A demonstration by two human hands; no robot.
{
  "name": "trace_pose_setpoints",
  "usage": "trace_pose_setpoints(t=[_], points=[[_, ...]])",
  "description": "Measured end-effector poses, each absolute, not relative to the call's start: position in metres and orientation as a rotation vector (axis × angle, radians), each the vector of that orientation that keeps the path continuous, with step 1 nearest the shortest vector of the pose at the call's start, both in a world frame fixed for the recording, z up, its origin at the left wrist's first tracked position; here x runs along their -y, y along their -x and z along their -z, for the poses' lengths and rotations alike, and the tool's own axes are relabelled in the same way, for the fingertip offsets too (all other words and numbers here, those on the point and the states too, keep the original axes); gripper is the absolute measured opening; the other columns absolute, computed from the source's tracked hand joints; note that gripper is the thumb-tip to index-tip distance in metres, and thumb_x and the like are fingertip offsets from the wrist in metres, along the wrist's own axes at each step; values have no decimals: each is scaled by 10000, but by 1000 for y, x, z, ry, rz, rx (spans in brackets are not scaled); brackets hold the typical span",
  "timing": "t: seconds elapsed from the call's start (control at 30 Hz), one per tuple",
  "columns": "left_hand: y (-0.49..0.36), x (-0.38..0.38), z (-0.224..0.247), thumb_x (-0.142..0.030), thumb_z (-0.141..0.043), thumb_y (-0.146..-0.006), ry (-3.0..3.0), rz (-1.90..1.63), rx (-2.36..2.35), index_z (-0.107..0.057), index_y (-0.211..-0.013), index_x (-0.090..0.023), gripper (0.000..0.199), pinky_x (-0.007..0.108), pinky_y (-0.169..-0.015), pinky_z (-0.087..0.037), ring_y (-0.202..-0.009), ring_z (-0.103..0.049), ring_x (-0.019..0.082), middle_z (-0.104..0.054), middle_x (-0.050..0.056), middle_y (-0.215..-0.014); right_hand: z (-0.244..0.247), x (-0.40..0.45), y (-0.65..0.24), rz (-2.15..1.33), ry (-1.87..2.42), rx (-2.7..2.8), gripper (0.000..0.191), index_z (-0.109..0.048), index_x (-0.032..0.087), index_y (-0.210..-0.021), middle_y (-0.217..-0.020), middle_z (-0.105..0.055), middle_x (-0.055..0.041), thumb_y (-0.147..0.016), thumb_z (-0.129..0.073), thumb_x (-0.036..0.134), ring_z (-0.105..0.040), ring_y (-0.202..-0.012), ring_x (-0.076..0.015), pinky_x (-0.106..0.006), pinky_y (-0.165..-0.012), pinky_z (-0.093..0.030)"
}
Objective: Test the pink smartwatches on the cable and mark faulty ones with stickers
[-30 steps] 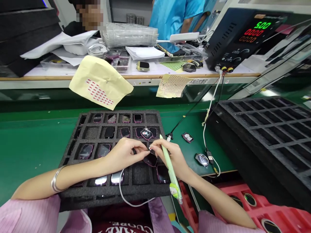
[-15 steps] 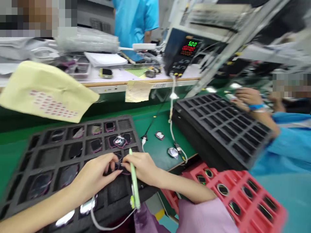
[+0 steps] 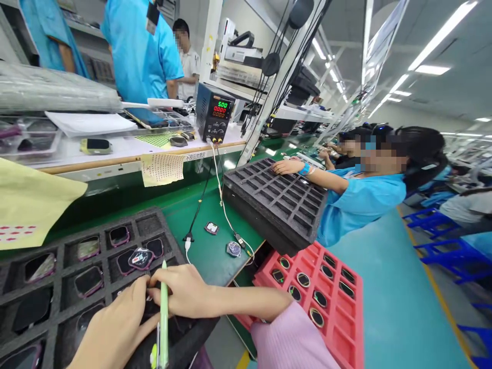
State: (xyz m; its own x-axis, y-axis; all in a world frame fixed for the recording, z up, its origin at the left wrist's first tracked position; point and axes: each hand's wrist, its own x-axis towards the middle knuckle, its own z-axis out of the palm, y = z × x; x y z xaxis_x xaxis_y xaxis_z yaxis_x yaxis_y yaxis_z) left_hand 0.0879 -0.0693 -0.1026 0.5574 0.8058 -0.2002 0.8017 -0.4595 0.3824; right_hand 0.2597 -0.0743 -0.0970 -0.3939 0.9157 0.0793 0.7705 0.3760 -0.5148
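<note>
My right hand (image 3: 184,292) has a light green pen (image 3: 164,307) tucked between its fingers, pointing up and down. My left hand (image 3: 115,320) is closed, its fingertips bent in and meeting those of the right over the black foam tray (image 3: 57,307). Whatever the fingertips pinch is hidden behind the hands. Just beyond them, a watch with a lit face (image 3: 141,259) rests on other dark watch pieces in a compartment. More purple-edged watch pieces (image 3: 89,281) lie in the tray's other compartments.
Two small watches (image 3: 233,249) and cables (image 3: 221,189) are on the green bench. A power supply (image 3: 215,113) stands on the shelf. To the right are another black tray (image 3: 269,205), touched by a co-worker's hand (image 3: 288,166), and a red tray (image 3: 345,310) of round watch pieces.
The view has swung up and to the right, so the hands and tray appear lower and further left. Both hands stay together over the tray, and the pen remains in the right.
</note>
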Motion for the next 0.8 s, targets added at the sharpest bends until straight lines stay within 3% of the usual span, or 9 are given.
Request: trace_pose_setpoints(t=[0.13, 0.37, 0.6, 0.8], points=[[-85, 68, 108, -421, -368, -867, -2314, -53, -1295, -423, -1153, -182, 377, 376, -740, -511, -1059, -616, 298, -616, 159, -1147, 99, 73, -259, -578, 1502, 2266, 103, -631, 232, -908, -715, -661, 25, -888, -562, 306, -627, -657, -137, -190, -566, -391], [-82, 67, 112, -409, -455, -812, -2168, -158, -1266, -405, -1188, -212, 427, 385, -814, -516, -1101, -603, 267, -605, 125, -1198, 102, 74, -258, -612, 1536, 2182, 270, -669, 249, -927, -681, -669, 23, -818, -641, 494, -654, -674, -156, -198, -610, -425], [-86, 74, 106, -351, -470, -794, -2170, -317, -1283, -390, -1207, -204, 446, 375, -840, -499, -1090, -608, 262, -620, 118, -1179, 95, 70, -257, -696, 1573, 2173, 281, -689, 248, -891, -578, -604, 46, -765, -700, 499, -623, -607, -136, -183, -557, -387], [-86, 71, 102, -322, -457, -796, -2136, -234, -1262, -376, -1220, -191, 451, 395, -831, -491, -1095, -597, 271, -593, 146, -1207, 95, 73, -256, -679, 1531, 2165, 207, -690, 246, -914, -642, -651, 33, -784, -686, 406, -634, -640, -135, -186, -594, -407]])
